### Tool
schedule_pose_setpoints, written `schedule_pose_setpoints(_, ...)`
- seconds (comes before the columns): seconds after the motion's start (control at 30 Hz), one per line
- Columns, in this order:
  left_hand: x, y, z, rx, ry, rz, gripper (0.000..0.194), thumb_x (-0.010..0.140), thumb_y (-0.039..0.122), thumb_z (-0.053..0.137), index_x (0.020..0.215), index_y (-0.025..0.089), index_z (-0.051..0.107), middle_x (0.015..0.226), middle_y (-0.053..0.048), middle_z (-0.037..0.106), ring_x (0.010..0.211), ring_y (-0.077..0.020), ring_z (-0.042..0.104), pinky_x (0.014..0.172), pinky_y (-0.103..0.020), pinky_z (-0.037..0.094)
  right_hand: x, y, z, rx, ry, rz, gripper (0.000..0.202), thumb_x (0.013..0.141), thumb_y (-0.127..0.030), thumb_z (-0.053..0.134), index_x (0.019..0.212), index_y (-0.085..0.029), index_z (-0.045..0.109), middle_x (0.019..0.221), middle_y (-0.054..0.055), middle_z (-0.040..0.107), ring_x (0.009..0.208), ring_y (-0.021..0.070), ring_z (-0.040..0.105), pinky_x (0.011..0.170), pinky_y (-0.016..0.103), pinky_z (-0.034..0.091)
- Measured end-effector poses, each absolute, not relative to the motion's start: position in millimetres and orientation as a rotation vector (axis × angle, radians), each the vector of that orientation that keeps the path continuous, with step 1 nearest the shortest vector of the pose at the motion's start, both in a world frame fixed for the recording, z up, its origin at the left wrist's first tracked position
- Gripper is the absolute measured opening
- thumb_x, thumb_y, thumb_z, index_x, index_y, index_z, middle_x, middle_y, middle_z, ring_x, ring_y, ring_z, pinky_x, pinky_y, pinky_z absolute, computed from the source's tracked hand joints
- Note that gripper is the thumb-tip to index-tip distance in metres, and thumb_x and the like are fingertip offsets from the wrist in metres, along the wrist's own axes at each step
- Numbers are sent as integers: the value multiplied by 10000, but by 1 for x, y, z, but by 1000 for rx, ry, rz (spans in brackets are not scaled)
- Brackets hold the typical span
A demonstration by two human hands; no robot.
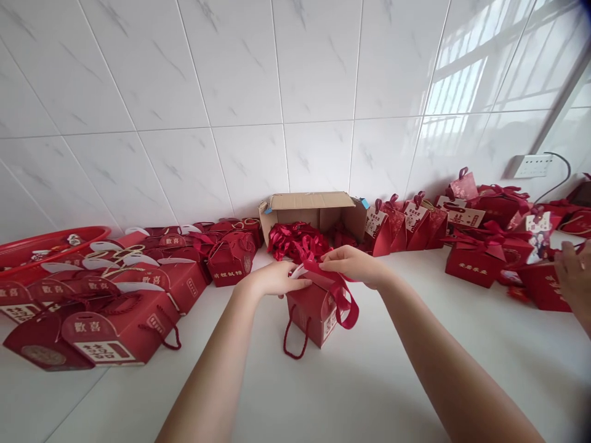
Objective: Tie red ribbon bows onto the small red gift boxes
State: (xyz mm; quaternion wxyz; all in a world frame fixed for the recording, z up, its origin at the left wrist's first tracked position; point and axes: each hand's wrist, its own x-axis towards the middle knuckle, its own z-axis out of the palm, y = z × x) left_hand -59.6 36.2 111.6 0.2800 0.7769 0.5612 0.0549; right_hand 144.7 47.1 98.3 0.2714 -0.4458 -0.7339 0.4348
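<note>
A small red gift box (307,311) stands in front of me on the white table, with a red cord handle (295,355) hanging at its near side. My left hand (276,280) is closed on the left edge of the box's top; its fingertips are partly hidden. Over the top runs a glossy red ribbon (347,311), whose loop droops down the right side. My right hand (355,266) pinches this ribbon near the top. Just behind, an open cardboard box (311,201) holds a heap of red ribbons (293,241).
Finished-looking red gift boxes (122,323) crowd the left side, near a red tray (99,234) of small items. More red boxes (475,261) line the right. Another person's hand (575,277) touches a box at the far right. A tiled wall (249,160) closes the back.
</note>
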Motion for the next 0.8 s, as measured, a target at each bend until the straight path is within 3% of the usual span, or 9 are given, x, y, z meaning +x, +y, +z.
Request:
schedule_pose_setpoints(0.17, -64, 35, 116, 2076, 1481, 46, 422, 696, 591, 547, 919, 234, 581, 883, -34, 650, 685, -184, 614, 550, -250, 453, 150, 51, 97, -1201, -2043, 1170, 313, 689, -387, 612, 498, -183, 471, 523, -11, 430, 568, 139, 434, 546, 278, 304)
schedule_pose_setpoints(0.37, -71, 33, 122, 2188, 1559, 140, 429, 663, 569, 594, 952, 251, 593, 882, -11, 639, 765, -195, 597, 567, -238, 407, 152, 50, 99, -1214, -2094, 1187, 333, 678, -410, 613, 495, -185, 451, 527, -11, 413, 555, 129, 399, 529, 275, 288)
schedule_pose_setpoints(0.53, -73, 29, 125, 2176, 1533, 191, 321, 752, 486, 512, 964, 256, 586, 865, -7, 643, 747, -180, 583, 577, -235, 394, 153, 49, 99, -1218, -2110, 1218, 382, 667, -452, 607, 477, -183, 414, 528, -23, 382, 528, 108, 360, 503, 260, 267)
schedule_pose_setpoints(0.8, -73, 32, 122, 2131, 1549, 230, 296, 786, 429, 467, 995, 242, 562, 835, -2, 633, 720, -173, 581, 583, -239, 383, 155, 48, 102, -1154, -2053, 1239, 308, 670, -422, 613, 519, -177, 501, 541, -24, 424, 529, 105, 371, 512, 260, 277)
